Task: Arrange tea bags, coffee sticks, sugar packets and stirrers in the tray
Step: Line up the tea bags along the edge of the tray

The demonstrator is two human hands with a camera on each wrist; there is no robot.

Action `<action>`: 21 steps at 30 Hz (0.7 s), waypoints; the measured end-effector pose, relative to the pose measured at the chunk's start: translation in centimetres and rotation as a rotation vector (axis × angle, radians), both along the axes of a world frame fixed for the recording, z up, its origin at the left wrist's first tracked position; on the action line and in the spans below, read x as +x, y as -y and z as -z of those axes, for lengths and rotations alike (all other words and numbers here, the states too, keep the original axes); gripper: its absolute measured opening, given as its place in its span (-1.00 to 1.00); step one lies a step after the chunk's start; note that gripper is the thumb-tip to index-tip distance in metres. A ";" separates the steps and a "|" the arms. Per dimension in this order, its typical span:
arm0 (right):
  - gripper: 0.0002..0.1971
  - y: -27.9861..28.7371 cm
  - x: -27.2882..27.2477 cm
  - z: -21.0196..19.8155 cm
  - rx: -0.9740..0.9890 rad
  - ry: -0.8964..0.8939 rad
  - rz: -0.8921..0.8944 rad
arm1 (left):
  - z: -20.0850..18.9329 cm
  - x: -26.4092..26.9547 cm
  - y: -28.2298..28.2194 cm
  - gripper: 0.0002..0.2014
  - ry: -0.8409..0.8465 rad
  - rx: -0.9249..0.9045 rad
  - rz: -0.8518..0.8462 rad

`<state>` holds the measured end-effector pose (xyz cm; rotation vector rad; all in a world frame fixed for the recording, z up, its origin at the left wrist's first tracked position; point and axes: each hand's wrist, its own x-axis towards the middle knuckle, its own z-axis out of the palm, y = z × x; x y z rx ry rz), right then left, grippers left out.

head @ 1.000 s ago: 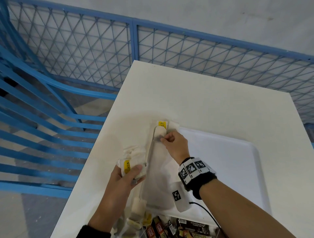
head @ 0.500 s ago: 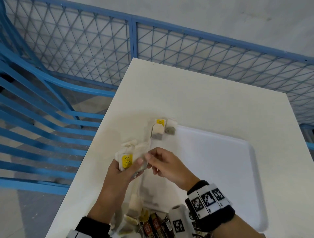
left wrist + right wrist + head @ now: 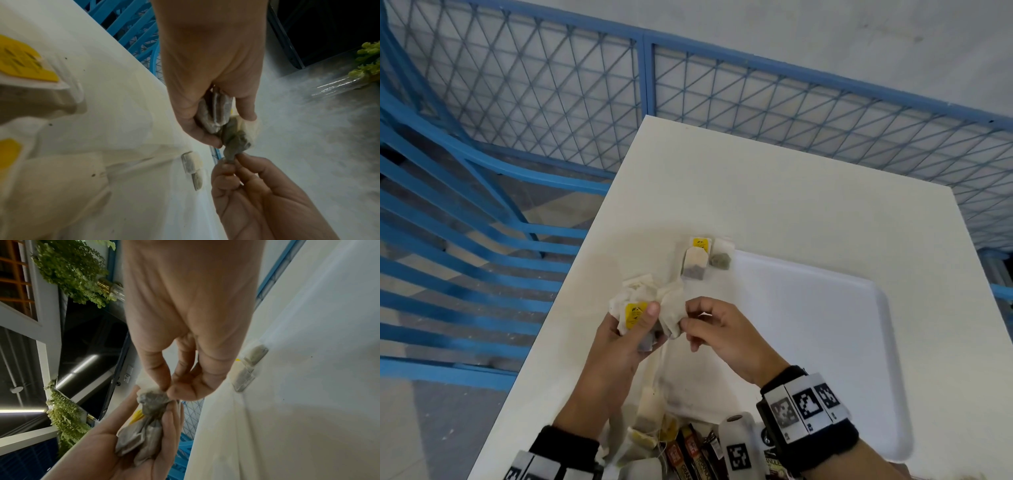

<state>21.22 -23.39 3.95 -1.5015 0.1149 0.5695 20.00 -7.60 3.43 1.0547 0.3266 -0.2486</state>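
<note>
A bunch of tea bags (image 3: 643, 308) is gripped in the left hand (image 3: 619, 346) above the table edge, and one soft, light bag is pinched at its corner by the right hand (image 3: 719, 335) — thin paper, easily torn, so the seam is judged the better hold; farther off, two tea bags (image 3: 705, 258) are laid at the tray (image 3: 825, 308) corner.

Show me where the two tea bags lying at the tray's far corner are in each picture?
Head: the two placed tea bags lie above both hands, at the tray's far left corner.
Left wrist: the pair sits small at centre, left of the right hand.
Right wrist: they lie right of the fingers, on the white surface.
Shared landmark: the bunch of tea bags that both hands hold.
</note>
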 end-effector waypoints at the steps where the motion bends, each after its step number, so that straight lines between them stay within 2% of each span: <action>1: -0.88 0.0 0.0 0.0 0.013 -0.007 -0.003 | 0.0 0.0 0.1 -0.16 -0.013 -0.011 -0.009; 3: -0.87 0.1 -0.1 0.1 0.058 -0.026 -0.005 | -0.1 0.0 0.2 -0.10 -0.041 -0.022 -0.027; 4: -0.87 0.1 -0.1 0.1 0.083 -0.036 -0.004 | -0.1 0.0 0.2 -0.16 -0.053 -0.019 -0.032; 7: -0.82 0.4 -0.4 0.1 0.111 -0.023 -0.009 | -0.1 -0.1 0.3 -0.65 -0.092 -0.011 -0.047; 9: -0.81 0.6 -0.5 0.2 0.101 -0.011 -0.010 | 0.0 -0.1 0.4 -0.80 -0.113 0.011 -0.061; 15: -0.86 2.0 0.0 1.9 0.102 -0.082 0.193 | 0.2 -0.2 -0.3 -0.86 -0.154 0.049 -0.125; 19: -0.85 3.1 1.5 3.3 -0.011 -0.086 0.249 | 0.2 -0.4 -0.6 -0.84 -0.152 0.048 -0.119; 21: -0.87 3.5 2.6 3.8 -0.049 -0.076 0.332 | 0.3 -0.5 -0.7 -0.83 -0.168 0.050 -0.123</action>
